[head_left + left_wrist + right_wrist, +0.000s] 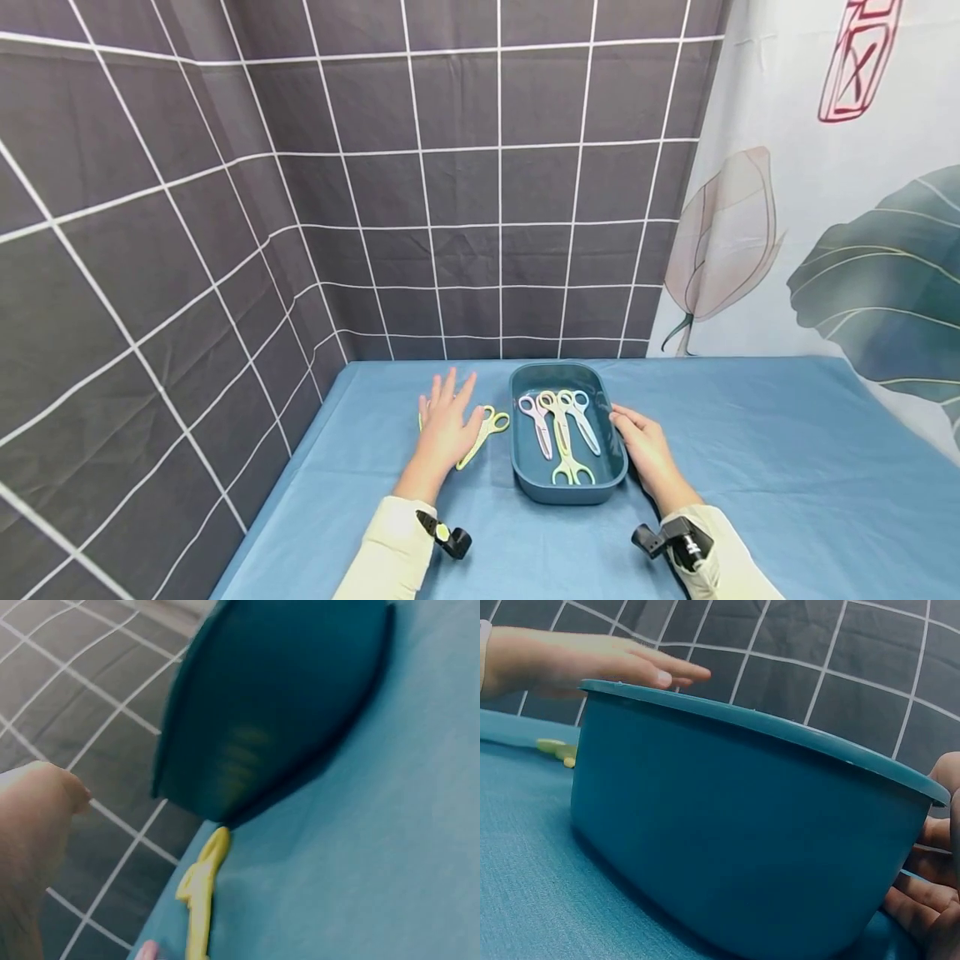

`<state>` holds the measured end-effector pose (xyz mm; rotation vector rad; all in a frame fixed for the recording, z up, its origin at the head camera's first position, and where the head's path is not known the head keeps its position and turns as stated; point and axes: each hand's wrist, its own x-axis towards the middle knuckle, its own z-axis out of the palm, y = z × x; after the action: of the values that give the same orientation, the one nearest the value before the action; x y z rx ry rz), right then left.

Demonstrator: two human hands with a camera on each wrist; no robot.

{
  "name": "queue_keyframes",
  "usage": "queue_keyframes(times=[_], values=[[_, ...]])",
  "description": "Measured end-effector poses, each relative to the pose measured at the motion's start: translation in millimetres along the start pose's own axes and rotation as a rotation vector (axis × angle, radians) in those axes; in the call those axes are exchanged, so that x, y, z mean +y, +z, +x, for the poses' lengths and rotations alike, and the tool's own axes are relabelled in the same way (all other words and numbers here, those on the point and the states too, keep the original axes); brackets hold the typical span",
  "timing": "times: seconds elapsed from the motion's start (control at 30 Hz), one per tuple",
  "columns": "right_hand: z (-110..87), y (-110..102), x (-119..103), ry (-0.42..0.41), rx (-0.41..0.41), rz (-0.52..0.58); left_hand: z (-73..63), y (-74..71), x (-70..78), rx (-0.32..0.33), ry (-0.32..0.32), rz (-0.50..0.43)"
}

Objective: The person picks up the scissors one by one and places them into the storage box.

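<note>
My left hand (447,427) hovers with fingers spread over yellow scissors (491,425) lying on the blue cloth, and it covers part of them. A sliver of yellow shows past its left side; what it belongs to is hidden. To the right stands a dark teal plastic tub (568,494). Inside lie pink scissors (541,429), light blue scissors (587,425) and yellow scissors (561,429), with another yellow pair of handles (573,473) toward the near end. My right hand (647,450) holds the tub's right side at the rim, its fingers (922,900) against the outer wall.
Blue cloth (787,467) covers the table. A dark grey curtain (465,192) with white grid lines hangs behind and along the left. At the right hangs a white curtain (787,200) with leaf prints. A black strap (651,496) runs beside the right forearm.
</note>
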<state>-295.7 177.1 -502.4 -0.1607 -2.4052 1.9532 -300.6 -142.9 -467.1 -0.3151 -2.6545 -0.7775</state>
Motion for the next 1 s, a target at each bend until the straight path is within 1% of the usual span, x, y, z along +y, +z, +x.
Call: queue_keyframes(times=[0.13, 0.2, 0.3, 0.47, 0.57, 0.7, 0.83, 0.9, 1.0], values=[[0.9, -1, 1, -0.002, -0.005, -0.004, 1.3, -7.4, -9.2, -0.038, -0.13, 0.059], [1.2, -1, 1, -0.007, -0.007, 0.0, 1.0, -11.3, -13.5, -0.047, -0.187, 0.083], [1.7, -1, 2, -0.011, -0.009, 0.005, 0.2, -16.6, -19.4, -0.061, -0.262, 0.121], [1.6, -1, 2, -0.011, -0.01, 0.018, 0.2, -20.7, -30.4, -0.092, -0.365, 0.145], [1.2, -1, 2, -0.009, -0.014, 0.022, 0.3, -20.9, -36.0, -0.088, -0.401, 0.136], [0.9, -1, 2, -0.011, -0.019, 0.016, -0.8, -20.8, -40.5, -0.076, -0.447, 0.1], [0.4, -1, 1, -0.009, -0.022, 0.01, -1.8, -20.8, -43.3, -0.084, -0.492, 0.083], [0.4, -1, 0, -0.009, -0.02, 0.01, -2.1, -21.4, -44.0, -0.088, -0.502, 0.087], [0.7, -1, 0, -0.014, -0.012, 0.011, -2.7, -23.0, -44.1, -0.086, -0.498, 0.102]])
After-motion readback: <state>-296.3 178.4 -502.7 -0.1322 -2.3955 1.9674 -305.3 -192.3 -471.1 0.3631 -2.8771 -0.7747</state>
